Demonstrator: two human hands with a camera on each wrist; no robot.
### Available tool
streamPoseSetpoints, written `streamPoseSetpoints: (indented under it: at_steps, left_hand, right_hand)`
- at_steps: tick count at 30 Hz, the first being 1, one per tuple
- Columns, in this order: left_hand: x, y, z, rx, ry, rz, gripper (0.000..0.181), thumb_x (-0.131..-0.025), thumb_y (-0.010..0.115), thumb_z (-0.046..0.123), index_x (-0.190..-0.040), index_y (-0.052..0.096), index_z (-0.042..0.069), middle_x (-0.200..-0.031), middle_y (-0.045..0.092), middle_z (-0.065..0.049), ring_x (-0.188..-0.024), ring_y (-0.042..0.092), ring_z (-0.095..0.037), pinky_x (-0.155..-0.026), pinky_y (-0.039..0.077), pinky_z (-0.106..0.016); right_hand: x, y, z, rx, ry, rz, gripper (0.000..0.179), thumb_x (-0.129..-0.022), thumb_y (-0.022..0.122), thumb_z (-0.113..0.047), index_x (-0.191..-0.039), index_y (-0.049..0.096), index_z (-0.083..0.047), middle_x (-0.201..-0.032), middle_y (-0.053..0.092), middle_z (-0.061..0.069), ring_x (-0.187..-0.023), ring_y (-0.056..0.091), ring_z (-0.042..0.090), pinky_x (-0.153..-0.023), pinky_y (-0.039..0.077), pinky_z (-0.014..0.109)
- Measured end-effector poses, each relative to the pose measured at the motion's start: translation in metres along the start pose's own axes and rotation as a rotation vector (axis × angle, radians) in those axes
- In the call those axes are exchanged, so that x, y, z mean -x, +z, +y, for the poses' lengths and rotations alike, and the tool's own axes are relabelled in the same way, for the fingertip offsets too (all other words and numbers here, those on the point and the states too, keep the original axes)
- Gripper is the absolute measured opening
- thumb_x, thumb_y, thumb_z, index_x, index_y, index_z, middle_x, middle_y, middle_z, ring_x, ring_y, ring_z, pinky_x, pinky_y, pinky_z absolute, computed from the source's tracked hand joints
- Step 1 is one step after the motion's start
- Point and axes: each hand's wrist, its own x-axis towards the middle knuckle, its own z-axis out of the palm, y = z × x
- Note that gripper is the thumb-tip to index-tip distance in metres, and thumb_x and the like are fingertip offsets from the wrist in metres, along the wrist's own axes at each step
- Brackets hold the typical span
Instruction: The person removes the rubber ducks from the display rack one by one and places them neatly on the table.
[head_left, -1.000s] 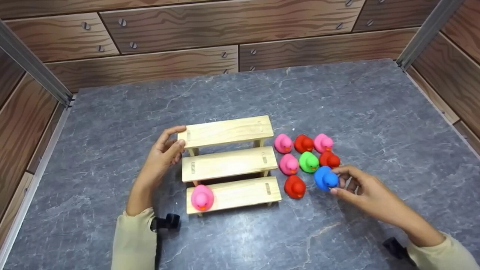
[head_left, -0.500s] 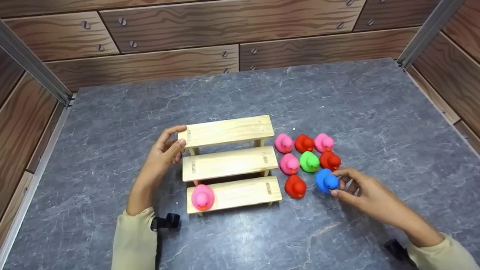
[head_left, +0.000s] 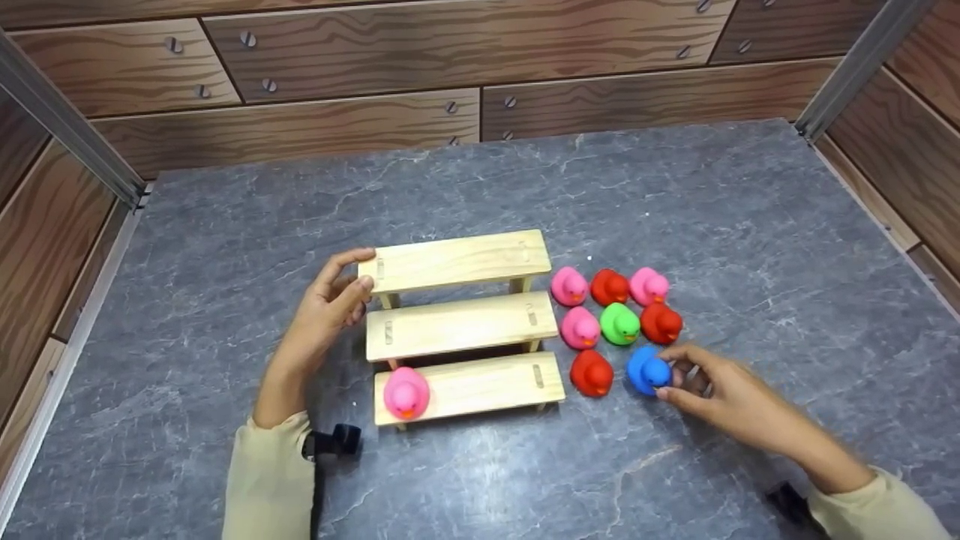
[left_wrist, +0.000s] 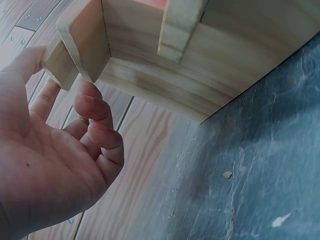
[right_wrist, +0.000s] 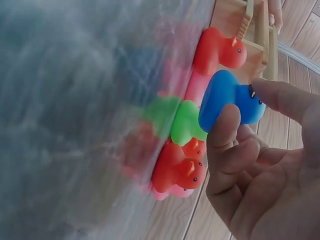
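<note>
My left hand [head_left: 326,304] grips the left end of the top step of a pale wooden three-step stand [head_left: 461,326]; the left wrist view shows thumb and fingers around the board's end [left_wrist: 62,62]. With thumb and fingers my right hand [head_left: 724,394] pinches a blue rubber duck [head_left: 646,369]. The right wrist view shows the blue duck [right_wrist: 227,100] slightly off the table surface. A pink duck [head_left: 406,394] sits at the left end of the bottom step. Close by my right hand are a red duck [head_left: 592,373], a green duck [head_left: 620,324] and another red duck [head_left: 661,322].
Farther back in the duck group stand pink ducks [head_left: 569,286] and a red duck [head_left: 610,286], just right of the stand. The grey marbled table [head_left: 480,480] is bounded by wood-patterned walls [head_left: 337,60] and metal corner posts [head_left: 855,71].
My right hand and the blue duck have shifted slightly toward the front and lie a bit farther from the red duck behind. My left hand keeps its hold on the stand.
</note>
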Motion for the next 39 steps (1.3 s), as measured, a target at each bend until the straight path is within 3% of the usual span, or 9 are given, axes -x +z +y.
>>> streamPoseSetpoints:
  at_steps: [14, 23, 39]
  left_hand:
    - [-0.001, 0.0, 0.001, -0.001, 0.029, -0.004, 0.037, -0.098, 0.053, 0.009, -0.134, 0.051, 0.013, -0.075, 0.046, -0.003, -0.058, 0.041, -0.009, -0.056, 0.032, -0.021]
    - [-0.001, 0.001, 0.002, 0.001, 0.03, -0.007, 0.037, -0.098, 0.054, 0.009, -0.134, 0.051, 0.012, -0.074, 0.047, -0.002, -0.058, 0.041, -0.01, -0.056, 0.033, -0.021]
    - [0.0, 0.0, 0.001, -0.016, 0.023, -0.009, 0.037, -0.098, 0.053, 0.01, -0.135, 0.05, 0.014, -0.077, 0.047, -0.004, -0.059, 0.041, -0.01, -0.057, 0.033, -0.022]
  right_hand:
    - [-0.01, 0.004, -0.005, 0.077, 0.016, -0.077, 0.037, -0.088, 0.071, -0.027, -0.117, 0.06, -0.006, -0.084, 0.061, -0.002, -0.068, 0.051, 0.0, -0.058, 0.044, 0.021]
    - [-0.012, 0.006, -0.003, 0.128, -0.005, -0.076, 0.037, -0.088, 0.071, -0.029, -0.116, 0.06, -0.009, -0.084, 0.061, -0.004, -0.067, 0.049, -0.001, -0.057, 0.041, 0.021]
    - [-0.013, 0.005, -0.005, 0.109, 0.006, -0.106, 0.036, -0.089, 0.07, -0.026, -0.118, 0.058, -0.009, -0.086, 0.063, -0.002, -0.067, 0.05, 0.001, -0.058, 0.042, 0.022]
